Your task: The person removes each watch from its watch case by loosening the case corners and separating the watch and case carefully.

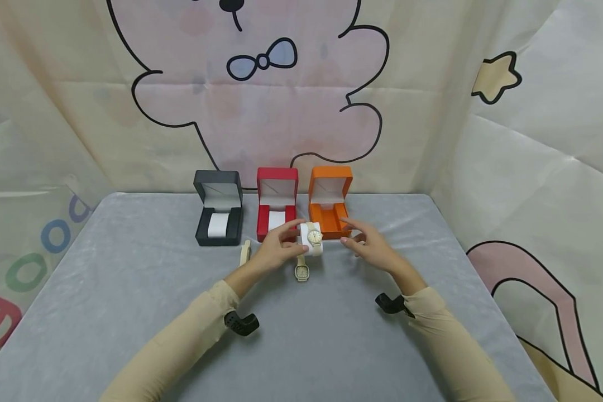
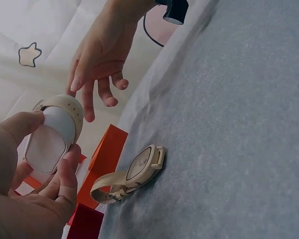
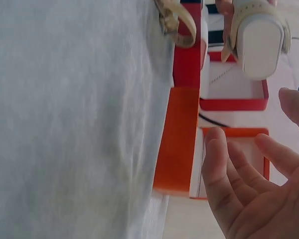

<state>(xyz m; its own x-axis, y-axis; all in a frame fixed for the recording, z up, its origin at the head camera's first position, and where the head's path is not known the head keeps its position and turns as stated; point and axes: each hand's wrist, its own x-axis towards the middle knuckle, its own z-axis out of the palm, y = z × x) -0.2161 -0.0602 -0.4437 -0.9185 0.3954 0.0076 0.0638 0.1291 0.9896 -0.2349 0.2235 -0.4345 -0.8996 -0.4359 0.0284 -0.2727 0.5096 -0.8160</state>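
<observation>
My left hand (image 1: 275, 249) grips a white watch cushion (image 3: 260, 45) by its end, thumb on one side and fingers on the other. A watch with a cream strap (image 1: 314, 238) and a round pale dial is wrapped around that cushion, held up in front of the orange box. The right hand (image 1: 377, 248) hovers to the right of the cushion, fingers spread and loosely bent, holding nothing. On the table below the left hand lies a second cream-strapped watch (image 2: 142, 167) with a squarish dial. Left of the left wrist, another cream strap (image 1: 245, 252) is partly visible.
Three open boxes stand along the back edge: a dark grey box (image 1: 202, 231) and a red box (image 1: 263, 223), each with a white cushion inside, and an orange box (image 1: 344, 230) with no cushion showing. Grey cloth (image 1: 301, 346) covers the table; a printed curtain (image 1: 422, 111) hangs behind.
</observation>
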